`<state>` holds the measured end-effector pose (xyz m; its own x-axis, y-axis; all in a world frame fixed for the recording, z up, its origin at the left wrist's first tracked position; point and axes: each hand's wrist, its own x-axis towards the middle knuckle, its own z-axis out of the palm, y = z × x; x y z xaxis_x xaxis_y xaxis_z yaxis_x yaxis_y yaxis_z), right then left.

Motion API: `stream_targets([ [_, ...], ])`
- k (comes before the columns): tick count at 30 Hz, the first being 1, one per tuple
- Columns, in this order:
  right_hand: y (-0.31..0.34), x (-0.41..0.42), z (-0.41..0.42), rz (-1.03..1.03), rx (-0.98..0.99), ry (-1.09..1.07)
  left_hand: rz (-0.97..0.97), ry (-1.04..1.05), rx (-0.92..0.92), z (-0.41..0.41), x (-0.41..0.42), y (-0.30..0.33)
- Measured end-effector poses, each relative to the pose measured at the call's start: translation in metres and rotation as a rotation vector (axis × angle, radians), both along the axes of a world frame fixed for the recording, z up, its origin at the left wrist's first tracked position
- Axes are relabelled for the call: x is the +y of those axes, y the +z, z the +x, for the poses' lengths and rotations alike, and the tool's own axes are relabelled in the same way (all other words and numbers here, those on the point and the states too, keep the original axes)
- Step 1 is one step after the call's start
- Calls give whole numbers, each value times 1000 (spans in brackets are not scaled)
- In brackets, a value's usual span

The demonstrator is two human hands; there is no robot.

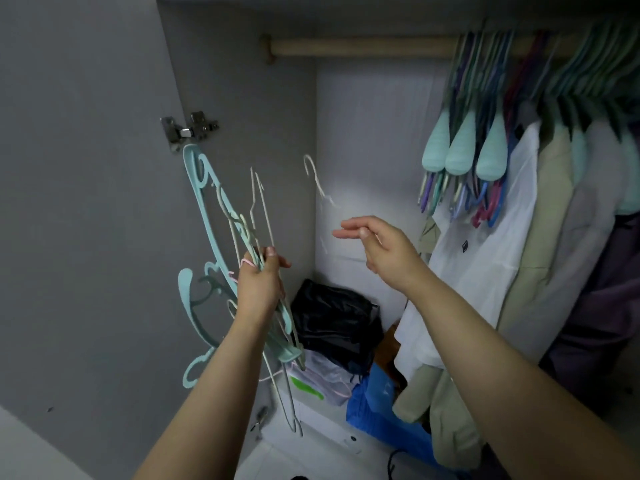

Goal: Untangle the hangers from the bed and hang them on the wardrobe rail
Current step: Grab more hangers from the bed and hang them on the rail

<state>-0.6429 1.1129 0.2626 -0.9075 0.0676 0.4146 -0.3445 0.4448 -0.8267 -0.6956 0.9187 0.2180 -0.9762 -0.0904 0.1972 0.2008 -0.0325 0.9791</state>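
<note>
Left hand (261, 282) grips hanger bundle (207, 237); no readable writing.
</note>
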Motion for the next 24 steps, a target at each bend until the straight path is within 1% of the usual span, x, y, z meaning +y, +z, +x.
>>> stream_targets([
  [2,20,-9,-8,17,174,-39,1,-27,-4,-2,1,5],
  [5,54,-13,-23,-37,383,-131,-27,-97,-4,-7,1,15],
  [8,81,-7,-43,-104,480,-187,-32,-171,-8,-10,1,26],
  [11,93,4,-64,-127,484,-241,-32,-221,0,-12,1,32],
  [17,90,23,-95,-132,327,-401,13,-284,-15,-14,-2,36],
  [19,82,24,-94,-184,345,-500,65,-319,-17,-14,-5,35],
  [22,72,19,-81,-180,437,-689,117,-340,-39,-15,-12,34],
  [24,62,20,-77,-177,475,-710,167,-368,-82,-15,-19,31],
])
